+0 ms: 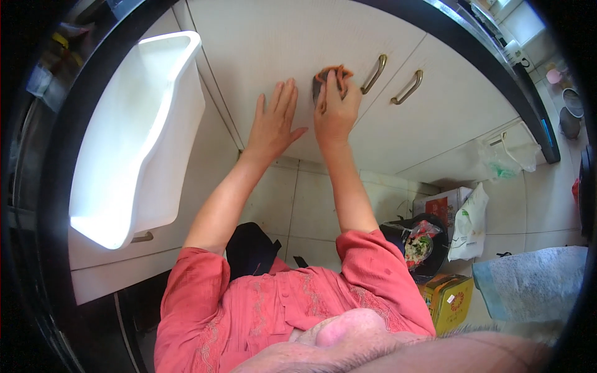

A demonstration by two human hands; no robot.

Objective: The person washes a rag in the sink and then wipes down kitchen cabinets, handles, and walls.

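Observation:
My right hand (336, 112) presses a bunched dark cloth with an orange edge (326, 77) against a pale cabinet door (280, 42). The cloth lies just left of that door's metal bar handle (374, 74). To the left of the cloth, my left hand (275, 119) rests spread on the same door and holds nothing. A second door with its own handle (407, 87) adjoins on the right.
A white plastic bin (158, 186) hangs at the left cabinet. A dark countertop edge (489, 70) curves overhead. On the right stand a black waste bin (440, 261) with scraps, a cardboard box (436, 203), a white bag (468, 228) and a yellow tin (450, 303).

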